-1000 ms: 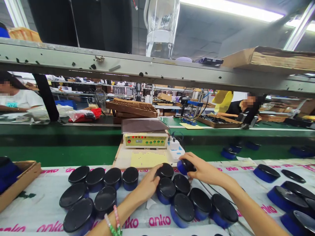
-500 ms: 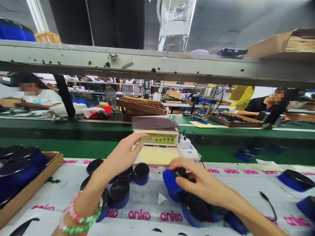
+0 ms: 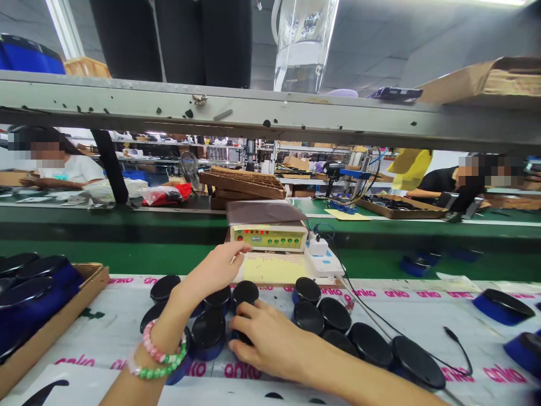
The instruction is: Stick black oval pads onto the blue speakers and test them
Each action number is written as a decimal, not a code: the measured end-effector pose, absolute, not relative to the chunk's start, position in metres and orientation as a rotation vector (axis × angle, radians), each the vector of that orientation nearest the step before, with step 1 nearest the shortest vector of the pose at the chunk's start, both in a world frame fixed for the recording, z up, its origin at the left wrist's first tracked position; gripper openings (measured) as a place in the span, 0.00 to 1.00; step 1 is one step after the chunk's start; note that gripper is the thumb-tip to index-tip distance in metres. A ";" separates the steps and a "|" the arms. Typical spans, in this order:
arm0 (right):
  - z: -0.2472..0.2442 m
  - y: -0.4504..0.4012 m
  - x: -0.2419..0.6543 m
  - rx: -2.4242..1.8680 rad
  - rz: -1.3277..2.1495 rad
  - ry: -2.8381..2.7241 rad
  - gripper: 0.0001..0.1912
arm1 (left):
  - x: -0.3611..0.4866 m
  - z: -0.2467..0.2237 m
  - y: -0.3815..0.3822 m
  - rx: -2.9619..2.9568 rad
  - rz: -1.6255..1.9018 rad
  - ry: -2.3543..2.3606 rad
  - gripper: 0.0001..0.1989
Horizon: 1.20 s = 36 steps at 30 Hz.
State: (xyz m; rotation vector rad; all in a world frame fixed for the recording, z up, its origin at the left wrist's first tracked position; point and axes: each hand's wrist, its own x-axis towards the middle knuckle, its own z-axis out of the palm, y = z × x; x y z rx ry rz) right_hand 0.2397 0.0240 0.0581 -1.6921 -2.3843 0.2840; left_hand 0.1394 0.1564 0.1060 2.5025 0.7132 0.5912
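Observation:
My left hand reaches to the front of a tester box with red lights and a row of green buttons. Its index finger is stretched out near the panel, the thumb apart, and nothing shows in it. My right hand curls its fingers over a round black-topped blue unit on the table, mostly hidden under them. That unit stands beside another such round unit in the left group. More round units stand in a group right of my right hand.
A cardboard box of larger blue-and-black units stands at the left. A white power strip sits beside the tester, and a black cable lies at right. Overhead runs a shelf. Two people work across the green conveyor.
My right hand has moved left with the round unit, from the right group to the left group, and lowered it to the table. More red lights show on the tester panel.

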 end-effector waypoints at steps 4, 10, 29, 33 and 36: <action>0.077 -0.006 0.254 -1.856 0.273 -2.323 0.33 | 0.154 0.079 0.153 2.574 0.327 0.645 0.18; 0.074 -0.097 0.371 -2.421 0.031 -1.824 0.25 | 0.161 0.055 0.149 2.620 -0.005 0.614 0.14; 0.077 -0.073 0.442 -2.319 0.164 -1.459 0.25 | 0.246 0.026 0.083 2.580 0.214 0.539 0.27; 0.053 -0.033 0.421 -2.248 0.205 -1.600 0.19 | 0.257 0.020 0.076 2.590 0.271 0.563 0.26; 0.045 -0.024 0.421 -2.237 0.211 -1.629 0.16 | 0.248 0.023 0.071 2.611 0.286 0.571 0.28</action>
